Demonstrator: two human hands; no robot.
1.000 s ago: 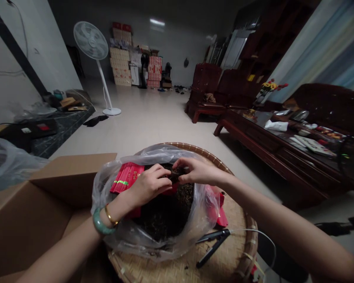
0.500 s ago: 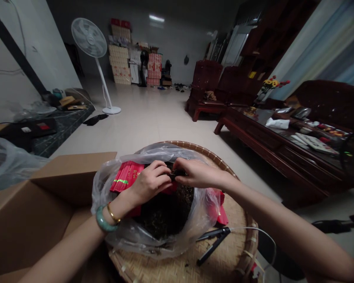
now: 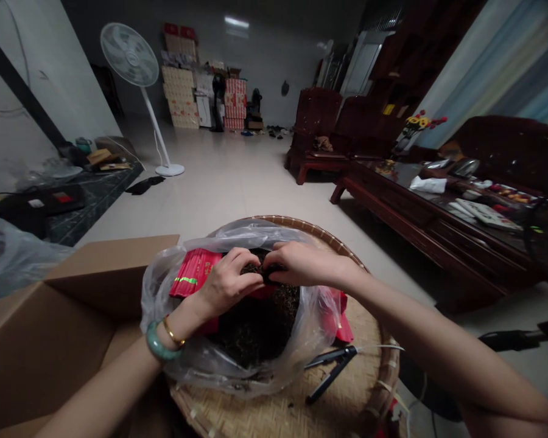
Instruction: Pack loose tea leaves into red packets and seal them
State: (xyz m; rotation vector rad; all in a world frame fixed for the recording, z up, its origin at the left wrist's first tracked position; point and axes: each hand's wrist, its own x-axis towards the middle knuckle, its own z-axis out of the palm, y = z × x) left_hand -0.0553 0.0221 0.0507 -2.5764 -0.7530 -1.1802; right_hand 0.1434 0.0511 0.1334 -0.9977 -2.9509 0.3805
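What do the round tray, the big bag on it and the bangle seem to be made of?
Tray: matte bamboo or similar, from its flat woven strips.
Bag: probably thin plastic, being see-through, crinkled and softly shiny.
Bangle: smooth, polished green, perhaps jade, though glass is possible.

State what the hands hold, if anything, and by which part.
Dark material, at the fingertips of left hand and right hand; its gripped part is unclear.
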